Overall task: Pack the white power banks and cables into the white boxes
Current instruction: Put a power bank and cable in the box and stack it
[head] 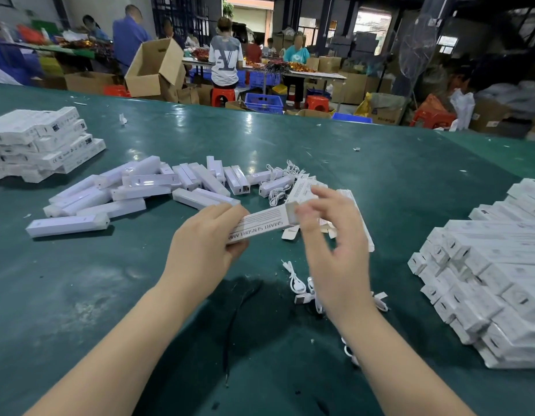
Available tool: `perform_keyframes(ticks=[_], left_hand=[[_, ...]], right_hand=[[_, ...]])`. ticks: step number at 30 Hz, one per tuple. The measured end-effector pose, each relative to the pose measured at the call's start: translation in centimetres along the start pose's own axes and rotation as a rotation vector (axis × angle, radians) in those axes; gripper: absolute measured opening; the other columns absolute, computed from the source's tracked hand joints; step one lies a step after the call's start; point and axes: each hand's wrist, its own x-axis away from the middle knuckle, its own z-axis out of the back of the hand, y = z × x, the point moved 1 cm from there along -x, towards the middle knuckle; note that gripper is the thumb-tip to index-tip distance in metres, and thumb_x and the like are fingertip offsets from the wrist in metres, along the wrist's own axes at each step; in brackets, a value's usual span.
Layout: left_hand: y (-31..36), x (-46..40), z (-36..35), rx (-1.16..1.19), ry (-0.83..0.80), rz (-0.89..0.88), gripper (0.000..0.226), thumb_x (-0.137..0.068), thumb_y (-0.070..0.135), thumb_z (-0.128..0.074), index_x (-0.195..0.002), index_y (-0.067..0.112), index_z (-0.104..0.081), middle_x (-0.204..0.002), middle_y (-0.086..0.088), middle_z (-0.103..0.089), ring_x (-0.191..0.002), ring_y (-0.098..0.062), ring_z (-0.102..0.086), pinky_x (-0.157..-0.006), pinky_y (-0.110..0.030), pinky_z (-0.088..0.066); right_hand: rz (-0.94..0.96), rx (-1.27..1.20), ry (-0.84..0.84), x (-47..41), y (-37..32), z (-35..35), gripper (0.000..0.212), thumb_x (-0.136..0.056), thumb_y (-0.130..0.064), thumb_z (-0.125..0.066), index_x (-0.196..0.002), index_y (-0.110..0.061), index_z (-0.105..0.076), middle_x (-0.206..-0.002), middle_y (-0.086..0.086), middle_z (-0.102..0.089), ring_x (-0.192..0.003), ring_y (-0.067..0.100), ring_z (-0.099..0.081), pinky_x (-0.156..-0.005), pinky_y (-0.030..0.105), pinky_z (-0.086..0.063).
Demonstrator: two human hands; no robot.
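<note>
Head view: at frame centre the left hand [206, 238] grips one end of a long white box [260, 225] printed "SMART SENSOR LAMP", held above the green bench [380, 175]. Blurred, the right hand [335, 244] has fingers loosely spread at the box's open end flap. Loose power banks [134, 190] lie left of centre, cables [299, 283] lower centre, and stacked boxes [494, 265] at right.

In front of me the tabletop [116, 295] is free on the near left. Loose power banks [134, 190] block the middle, stacked boxes [494, 283] wall the right, another stack [41, 142] the far left, cables [302, 289] lie near my right wrist.
</note>
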Motion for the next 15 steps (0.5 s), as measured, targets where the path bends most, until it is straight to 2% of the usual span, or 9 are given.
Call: perform_keyframes(ticks=[2, 4, 5, 7, 8, 10, 12, 13, 15], left_hand=[[0.4, 0.2, -0.2, 0.050, -0.010, -0.003, 0.024, -0.070, 0.003, -0.076, -0.084, 0.015, -0.060, -0.074, 0.006, -0.052, -0.070, -0.014, -0.037, -0.054, -0.028, -0.036], [0.5, 0.2, -0.3, 0.069, -0.022, -0.005, 0.027, -0.071, 0.004, -0.076, -0.081, 0.019, -0.057, -0.074, 0.008, -0.051, -0.070, -0.013, -0.036, -0.052, -0.027, -0.035], [0.5, 0.2, -0.2, 0.082, -0.019, 0.010, 0.032, -0.073, 0.006, -0.075, -0.079, 0.025, -0.050, -0.072, 0.010, -0.048, -0.070, -0.013, -0.035, -0.051, -0.026, -0.032], [0.3, 0.1, -0.3, 0.107, 0.000, 0.085, 0.045, -0.077, 0.012, -0.072, -0.076, 0.036, -0.034, -0.067, 0.012, -0.043, -0.068, -0.013, -0.033, -0.049, -0.022, -0.027], [0.3, 0.0, -0.4, 0.099, 0.009, 0.136, 0.045, -0.079, 0.016, -0.071, -0.074, 0.036, -0.031, -0.065, 0.012, -0.042, -0.067, -0.015, -0.034, -0.049, -0.023, -0.027], [0.1, 0.1, -0.6, 0.073, 0.005, 0.254, 0.037, -0.082, 0.022, -0.066, -0.070, 0.030, -0.032, -0.063, 0.009, -0.046, -0.065, -0.022, -0.041, -0.049, -0.028, -0.032], [-0.2, 0.1, -0.6, 0.096, -0.012, 0.359, 0.026, -0.082, 0.027, -0.061, -0.069, 0.024, -0.038, -0.062, 0.005, -0.050, -0.065, -0.026, -0.046, -0.054, -0.034, -0.041], [-0.3, 0.1, -0.6, 0.123, -0.022, 0.389, 0.022, -0.082, 0.027, -0.060, -0.070, 0.022, -0.041, -0.061, 0.004, -0.051, -0.064, -0.025, -0.046, -0.056, -0.035, -0.043], [-0.5, 0.2, -0.5, 0.217, -0.054, 0.420, 0.018, -0.081, 0.028, -0.061, -0.071, 0.025, -0.046, -0.060, 0.011, -0.053, -0.058, -0.016, -0.044, -0.052, -0.032, -0.040]], right_hand=[[-0.022, 0.094, -0.157, 0.6, 0.3, -0.8, 0.017, -0.090, -0.049, -0.046, -0.076, -0.045, -0.055, -0.121, -0.007, -0.054, -0.135, 0.008, -0.037, -0.109, 0.022, -0.029], [-0.084, 0.050, -0.259, 0.6, 0.2, -1.0, 0.024, -0.090, -0.050, -0.044, -0.070, -0.046, -0.056, -0.121, -0.004, -0.054, -0.139, 0.012, -0.034, -0.112, 0.028, -0.028], [-0.099, 0.003, -0.259, 0.4, 0.2, -0.9, 0.024, -0.092, -0.048, -0.044, -0.075, -0.047, -0.061, -0.124, -0.007, -0.054, -0.137, 0.011, -0.036, -0.111, 0.027, -0.029], [-0.084, -0.079, -0.152, -0.3, 0.4, -0.2, 0.022, -0.096, -0.036, -0.043, -0.097, -0.041, -0.065, -0.122, -0.010, -0.058, -0.124, 0.009, -0.050, -0.103, 0.023, -0.039], [-0.099, -0.099, -0.084, -0.7, 0.7, 0.4, 0.021, -0.097, -0.029, -0.044, -0.102, -0.035, -0.064, -0.115, -0.010, -0.061, -0.111, 0.008, -0.058, -0.093, 0.022, -0.045], [-0.200, -0.043, -0.053, -1.5, 1.3, 1.6, 0.015, -0.096, -0.020, -0.050, -0.098, -0.032, -0.059, -0.095, -0.014, -0.064, -0.082, 0.009, -0.063, -0.070, 0.018, -0.049], [-0.326, 0.254, -0.260, -1.8, 1.9, 2.2, 0.006, -0.090, -0.028, -0.062, -0.089, -0.033, -0.059, -0.075, -0.018, -0.062, -0.064, 0.002, -0.056, -0.059, 0.019, -0.043], [-0.371, 0.451, -0.421, -1.7, 2.2, 2.1, 0.007, -0.086, -0.036, -0.065, -0.089, -0.032, -0.060, -0.072, -0.018, -0.062, -0.063, 0.000, -0.055, -0.060, 0.022, -0.043], [-0.379, 0.776, -0.706, -0.9, 2.6, 1.6, 0.021, -0.081, -0.044, -0.068, -0.096, -0.032, -0.059, -0.080, -0.014, -0.065, -0.075, 0.006, -0.061, -0.067, 0.027, -0.047]])
